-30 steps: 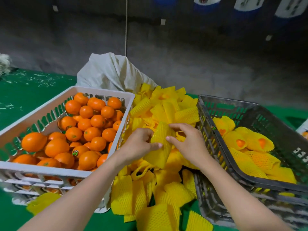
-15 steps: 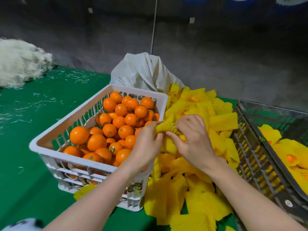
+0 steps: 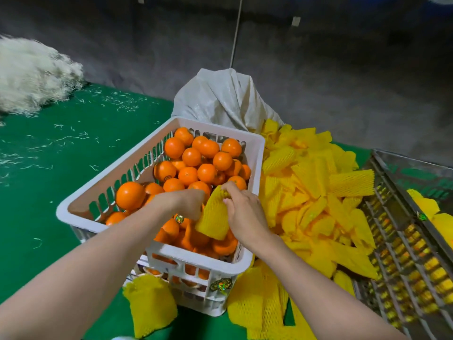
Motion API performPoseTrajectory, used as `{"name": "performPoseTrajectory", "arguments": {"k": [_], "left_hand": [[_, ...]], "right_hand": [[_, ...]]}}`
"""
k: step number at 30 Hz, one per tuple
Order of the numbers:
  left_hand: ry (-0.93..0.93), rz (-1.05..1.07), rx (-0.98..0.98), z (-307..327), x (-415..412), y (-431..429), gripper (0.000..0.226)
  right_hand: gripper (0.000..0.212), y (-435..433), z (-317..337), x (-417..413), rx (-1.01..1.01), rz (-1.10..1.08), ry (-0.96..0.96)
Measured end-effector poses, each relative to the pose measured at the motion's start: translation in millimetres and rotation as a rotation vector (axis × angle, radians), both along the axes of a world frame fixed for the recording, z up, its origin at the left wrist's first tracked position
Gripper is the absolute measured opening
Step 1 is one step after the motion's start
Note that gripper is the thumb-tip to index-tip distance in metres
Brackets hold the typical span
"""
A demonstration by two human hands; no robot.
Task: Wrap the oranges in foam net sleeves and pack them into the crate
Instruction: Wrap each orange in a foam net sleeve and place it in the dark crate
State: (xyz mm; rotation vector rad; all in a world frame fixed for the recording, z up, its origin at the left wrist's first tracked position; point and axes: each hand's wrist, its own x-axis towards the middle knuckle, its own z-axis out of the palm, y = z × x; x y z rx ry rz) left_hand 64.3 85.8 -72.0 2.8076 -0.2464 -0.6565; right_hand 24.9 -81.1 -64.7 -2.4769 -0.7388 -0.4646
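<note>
A white slotted crate (image 3: 256, 153) in the middle holds several bare oranges (image 3: 191, 157). Over its right half my right hand (image 3: 242, 212) pinches the top edge of a yellow foam net sleeve (image 3: 213, 222), which hangs down above the fruit. My left hand (image 3: 188, 204) is beside the sleeve with its fingers curled down among the oranges; what they hold is hidden. A heap of loose yellow sleeves (image 3: 313, 192) lies right of the white crate. At the far right a grey crate (image 3: 392, 241) holds wrapped oranges (image 3: 424, 204).
The crates stand on a green table surface (image 3: 49, 192) strewn with pale shreds. A white fluffy pile (image 3: 31, 74) sits at the far left. A grey-white sack (image 3: 220, 101) stands behind the white crate. More sleeves (image 3: 152, 303) lie at the crate's near edge.
Both hands have moved left from the sleeve heap to above the white crate, carrying one sleeve. The view has swung left, so the grey crate now sits at the frame's edge.
</note>
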Motion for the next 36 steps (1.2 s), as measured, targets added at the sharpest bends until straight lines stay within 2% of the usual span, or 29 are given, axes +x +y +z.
{"name": "performPoseTrajectory", "arguments": {"k": [3,5,7,9,11,12,14,15,17,20,24,26,29,31,34,36], "left_hand": [[0.332,-0.035,0.297,-34,-2,-8,0.059],[0.269,-0.071,0.322,-40,-2,-13,0.063],[0.123,-0.097,0.170,-35,1,-13,0.057],[-0.017,-0.076,-0.024,-25,5,-6,0.049],[-0.078,0.122,-0.313,-7,6,1,0.042],[-0.049,0.251,-0.559,4,2,3,0.040],[0.091,0.412,-1.073,27,-10,5,0.052],[0.136,0.425,-1.257,34,-15,6,0.057],[0.174,0.416,-1.491,43,-27,1,0.061],[0.326,0.473,-1.756,48,-39,-17,0.060],[0.516,0.457,-2.041,55,-55,-49,0.043],[0.460,0.538,-2.017,60,-60,-70,0.042],[0.200,0.660,-1.805,64,-66,-105,0.045],[0.121,0.673,-1.754,62,-73,-126,0.045],[-0.001,0.665,-1.681,57,-83,-150,0.047],[-0.038,0.671,-1.666,53,-88,-161,0.046]], "right_hand": [[0.025,1,-1,1,-0.052,0.005,-0.020],[0.024,1,-3,1,-0.034,0.001,-0.029],[0.024,1,-4,1,-0.011,-0.017,-0.060],[0.022,1,-4,-1,0.060,-0.055,-0.096],[0.021,-1,-2,-2,0.239,-0.093,-0.075],[0.022,-5,0,-3,0.337,-0.106,-0.031],[0.025,-16,7,-4,0.538,-0.102,0.089],[0.021,-23,14,-6,0.676,-0.061,0.157],[0.008,-37,27,-8,0.925,0.061,0.253],[0.012,-55,42,-15,0.983,0.207,0.334],[0.007,-72,47,-30,0.886,0.264,0.413],[0.006,-79,48,-38,0.861,0.294,0.450],[0.008,-87,50,-48,0.844,0.349,0.521],[0.014,-92,49,-52,0.806,0.364,0.561],[0.025,-103,46,-53,0.701,0.284,0.571],[0.023,-112,43,-54,0.630,0.198,0.540]]}}
